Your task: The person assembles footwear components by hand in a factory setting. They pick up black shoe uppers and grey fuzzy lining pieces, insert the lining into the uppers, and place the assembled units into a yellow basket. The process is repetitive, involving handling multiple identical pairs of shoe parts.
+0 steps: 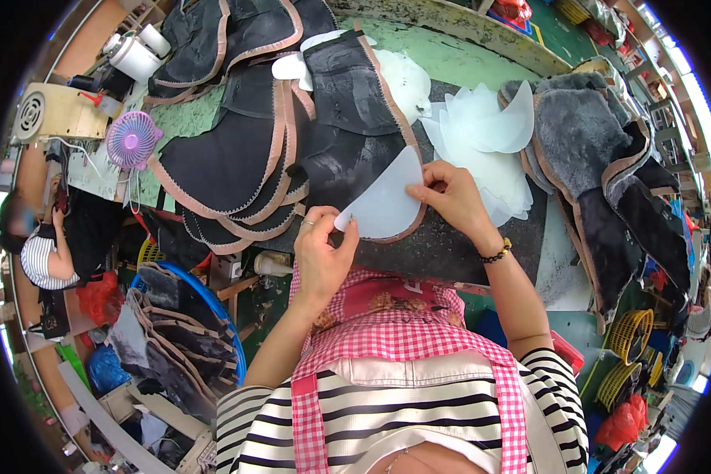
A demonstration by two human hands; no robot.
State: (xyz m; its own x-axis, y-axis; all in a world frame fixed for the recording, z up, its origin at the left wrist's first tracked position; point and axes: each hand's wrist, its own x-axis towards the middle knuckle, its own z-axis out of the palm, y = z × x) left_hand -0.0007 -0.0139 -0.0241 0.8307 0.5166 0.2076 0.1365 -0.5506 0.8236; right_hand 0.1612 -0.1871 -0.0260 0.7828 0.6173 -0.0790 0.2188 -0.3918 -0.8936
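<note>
A translucent white half-moon sheet [385,199] lies over the curved lower end of a black boot upper piece [347,95] with a pinkish-brown border. My left hand [324,249] pinches the sheet's pointed lower left corner between thumb and fingers. At its right edge my right hand [454,197] has the thumb on the sheet, with the fingers curled beside it. The upper rests on a dark work board [450,257]. More white sheets [478,142] are fanned out in a loose pile to the right. Further black uppers [221,162] overlap one another on the left.
Fur-lined pieces [581,142] hang over the table's right side. A purple fan [133,140] and a white jug [134,57] stand at the left. Below them, a blue-rimmed basket [233,332] holds more pieces. Another person [47,257] in stripes is at far left.
</note>
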